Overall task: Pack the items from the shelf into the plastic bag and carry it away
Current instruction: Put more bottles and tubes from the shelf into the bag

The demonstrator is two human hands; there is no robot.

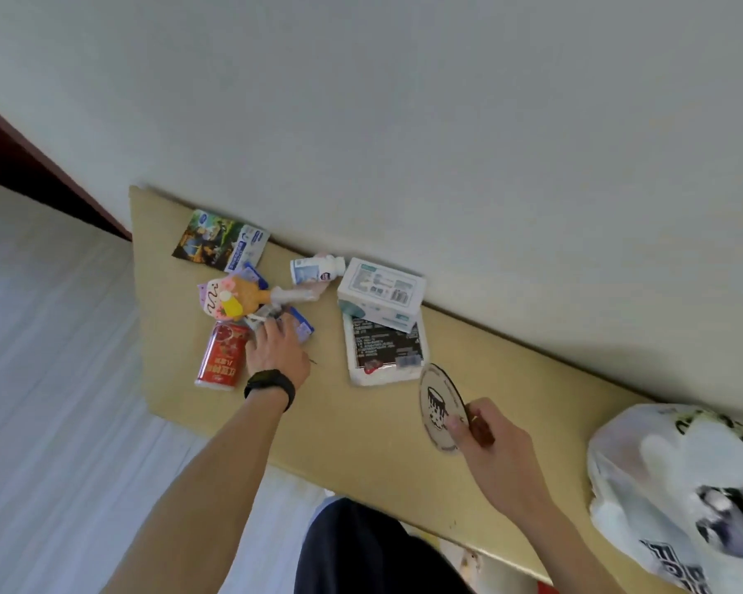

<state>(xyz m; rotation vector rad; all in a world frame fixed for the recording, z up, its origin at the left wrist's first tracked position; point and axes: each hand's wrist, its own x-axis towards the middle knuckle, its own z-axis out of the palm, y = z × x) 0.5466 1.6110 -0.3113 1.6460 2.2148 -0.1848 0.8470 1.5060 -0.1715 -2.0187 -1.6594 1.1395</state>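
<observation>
My right hand (pixel 490 439) is pinching the round brown cardboard coaster (pixel 440 407). My left hand (pixel 275 351), beside the red tin can (pixel 222 353), lies on blue-white sachets (pixel 302 330). Can't tell whether it's gripping them.

We see plastic bag (pixel 670 478) cut off at right edge, print blurred. Top of flat pack (pixel 385 349) hidden under white box (pixel 380 289). Thumb of right hand (pixel 498 448) covers part of card disc (pixel 438 400). We cannot read labels.

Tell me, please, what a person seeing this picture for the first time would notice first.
The right hand pinches a round cardboard coaster over the tan shelf, near its middle. The left hand reaches into a colourful heap of small packets at the shelf's left end, beside a red can. A white plastic bag sits at the right end.
</observation>
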